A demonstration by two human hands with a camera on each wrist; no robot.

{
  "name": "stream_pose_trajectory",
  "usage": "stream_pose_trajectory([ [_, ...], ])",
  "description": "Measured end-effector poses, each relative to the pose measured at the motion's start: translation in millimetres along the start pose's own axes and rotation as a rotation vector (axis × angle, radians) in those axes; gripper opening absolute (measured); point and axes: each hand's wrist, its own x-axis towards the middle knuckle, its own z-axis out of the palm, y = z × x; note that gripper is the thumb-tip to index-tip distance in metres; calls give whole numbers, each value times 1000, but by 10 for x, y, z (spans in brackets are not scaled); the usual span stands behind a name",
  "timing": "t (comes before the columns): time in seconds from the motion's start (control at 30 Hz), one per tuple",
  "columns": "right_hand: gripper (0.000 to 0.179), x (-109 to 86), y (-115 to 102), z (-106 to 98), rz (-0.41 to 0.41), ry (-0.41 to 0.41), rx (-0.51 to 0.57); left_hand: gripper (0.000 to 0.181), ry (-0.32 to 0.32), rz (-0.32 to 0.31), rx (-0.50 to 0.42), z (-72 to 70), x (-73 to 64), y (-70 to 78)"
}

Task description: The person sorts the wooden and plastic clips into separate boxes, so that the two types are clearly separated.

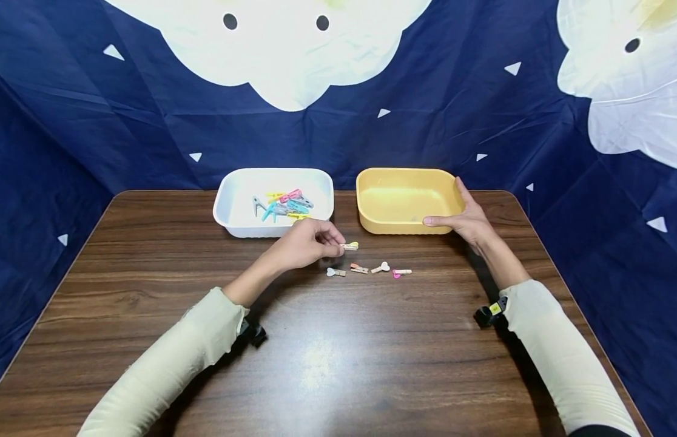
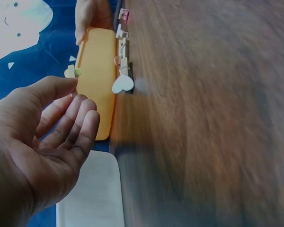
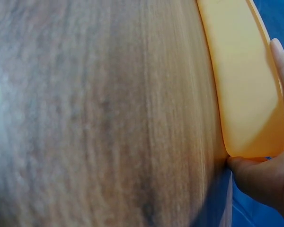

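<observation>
left hand (image 1: 311, 244): yellow-heart wooden clothespin (image 1: 351, 246) is pinched at fingertips, held above bench (image 1: 344, 364) before the gap between tubs | right hand (image 1: 469, 221): yellow tub (image 1: 393, 227) is gripped at right end | four heart-topped clothespins (image 1: 360, 269) are strewn nearby | plastic clothespins (image 1: 289, 205) are held in white tub (image 1: 251, 232)

A screened-off setup, room type unclear: navy cloth (image 1: 153, 136) with white clouds (image 1: 295, 57) hangs behind and beside the table (image 1: 382, 352).
</observation>
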Motion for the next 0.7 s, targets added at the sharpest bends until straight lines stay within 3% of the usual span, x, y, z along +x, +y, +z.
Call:
stream_pose_trajectory([
  [0.7, 147, 2, -13, 7, 6, 12, 5, 6, 51, 59, -59, 188, 185, 198],
])
